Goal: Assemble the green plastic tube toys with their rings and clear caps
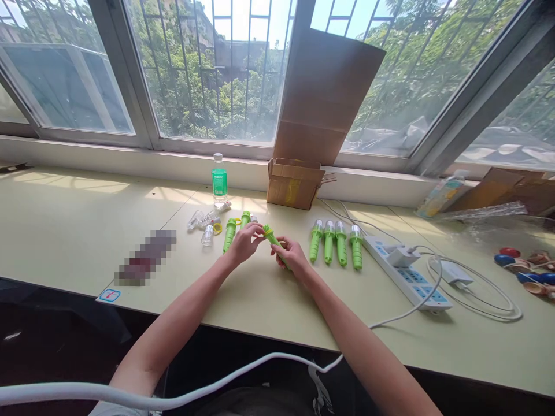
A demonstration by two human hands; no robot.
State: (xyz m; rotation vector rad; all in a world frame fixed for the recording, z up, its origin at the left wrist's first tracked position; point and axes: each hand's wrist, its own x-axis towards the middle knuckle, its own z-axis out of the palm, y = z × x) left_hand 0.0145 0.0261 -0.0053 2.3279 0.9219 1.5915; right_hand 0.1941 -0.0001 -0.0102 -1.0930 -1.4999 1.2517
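My right hand is wrapped round the ribbed body of a green flashlight, tilted with its open head up and to the left. At that head, where a yellow ring shows, the fingers of my left hand are pinched together. Two more green flashlight bodies lie just beyond my left hand, partly covered by it. Several clear plastic caps and a yellow ring are scattered to their left. On the right, several green flashlights with clear caps lie in a row.
A bottle with green liquid and an open cardboard box stand by the window. A white power strip with chargers and a coiled cable lies on the right. Wooden toys sit at far right. A white cable crosses the table's front edge.
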